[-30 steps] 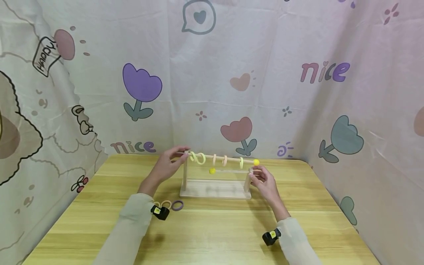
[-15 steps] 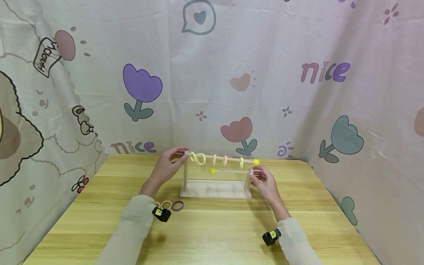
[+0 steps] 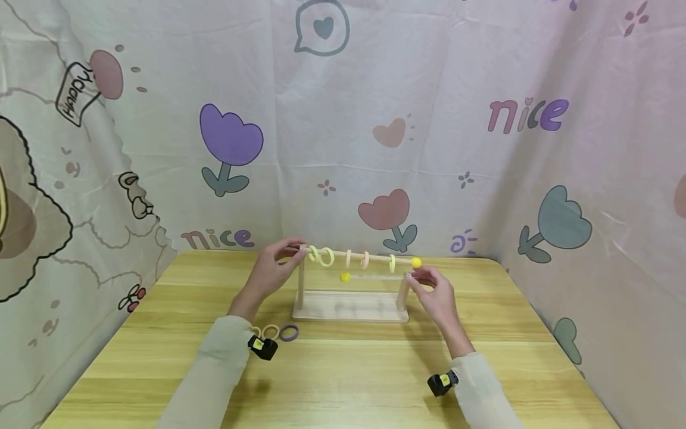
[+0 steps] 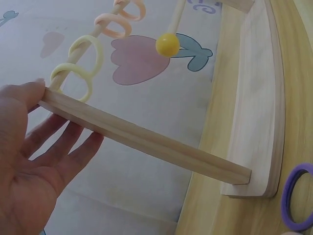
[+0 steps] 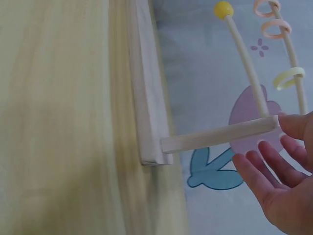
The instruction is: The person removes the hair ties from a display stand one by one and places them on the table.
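A pale wooden ring stand [image 3: 349, 305] stands on the table, one post at each end. In the head view my left hand [image 3: 274, 268] holds the top of the taller left post, and the left wrist view shows the thumb at its end and fingers behind. My right hand [image 3: 438, 298] pinches the top of the shorter right post [image 5: 220, 135] with thumb and forefinger; its other fingers spread below. From the left post runs a rod with a yellow ball [image 3: 416, 262] at its tip, carrying several yellow and peach rings [image 3: 365, 260]. The lower rod [image 5: 247, 66] ends in another yellow ball [image 4: 167, 45].
A purple ring [image 3: 289, 332] and a peach ring [image 3: 271, 332] lie on the wooden table [image 3: 354, 381], with another ring partly hidden by the left wrist camera [image 3: 262, 347]. Behind the table hangs a printed cloth [image 3: 321, 137].
The right hand has shifted slightly right at the top of its post, with its fingers straighter. The left hand keeps its place on the stand, and the rings hang as before.
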Action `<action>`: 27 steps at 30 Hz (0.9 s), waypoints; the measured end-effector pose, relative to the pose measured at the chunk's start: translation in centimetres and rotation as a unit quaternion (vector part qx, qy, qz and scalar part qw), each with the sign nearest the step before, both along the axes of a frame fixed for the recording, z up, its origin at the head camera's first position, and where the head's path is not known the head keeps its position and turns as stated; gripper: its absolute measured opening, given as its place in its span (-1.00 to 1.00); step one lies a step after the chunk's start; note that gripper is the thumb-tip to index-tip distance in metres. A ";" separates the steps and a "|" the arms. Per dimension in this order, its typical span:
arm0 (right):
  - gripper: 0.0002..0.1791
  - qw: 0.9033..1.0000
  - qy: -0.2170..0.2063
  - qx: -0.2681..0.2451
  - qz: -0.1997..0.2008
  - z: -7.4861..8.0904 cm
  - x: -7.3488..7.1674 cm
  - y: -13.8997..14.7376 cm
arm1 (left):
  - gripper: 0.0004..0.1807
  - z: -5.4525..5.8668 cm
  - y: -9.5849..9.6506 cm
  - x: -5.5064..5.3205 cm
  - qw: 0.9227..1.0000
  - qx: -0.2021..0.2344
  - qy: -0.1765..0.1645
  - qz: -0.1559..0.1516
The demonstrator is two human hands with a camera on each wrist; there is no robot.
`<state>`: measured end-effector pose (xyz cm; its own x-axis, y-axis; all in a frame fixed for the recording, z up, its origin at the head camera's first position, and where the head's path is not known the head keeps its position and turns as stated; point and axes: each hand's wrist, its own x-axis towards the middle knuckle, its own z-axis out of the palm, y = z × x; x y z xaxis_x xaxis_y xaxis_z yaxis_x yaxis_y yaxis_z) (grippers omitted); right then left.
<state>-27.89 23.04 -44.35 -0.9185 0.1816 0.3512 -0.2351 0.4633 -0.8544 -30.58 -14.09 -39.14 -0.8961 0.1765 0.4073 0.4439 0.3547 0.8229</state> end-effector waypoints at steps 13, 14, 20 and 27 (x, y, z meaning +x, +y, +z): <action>-0.82 0.996 0.057 -0.008 -0.069 2.4 1.0 -0.7 | -0.65 -0.1 0.0 0.0 1.000 0.002 0.012 -0.001; -0.83 0.996 0.064 -0.012 -0.065 2.5 1.1 -0.9 | -0.64 -0.1 0.0 0.0 1.000 0.003 0.010 -0.002; -0.87 0.995 0.097 -0.013 -0.033 2.9 1.0 -2.3 | -0.65 0.0 0.1 0.2 1.000 0.008 0.004 -0.003; -0.86 0.992 0.128 -0.002 -0.024 2.9 0.7 -3.7 | -0.65 0.1 0.2 0.3 1.000 0.003 0.000 0.004</action>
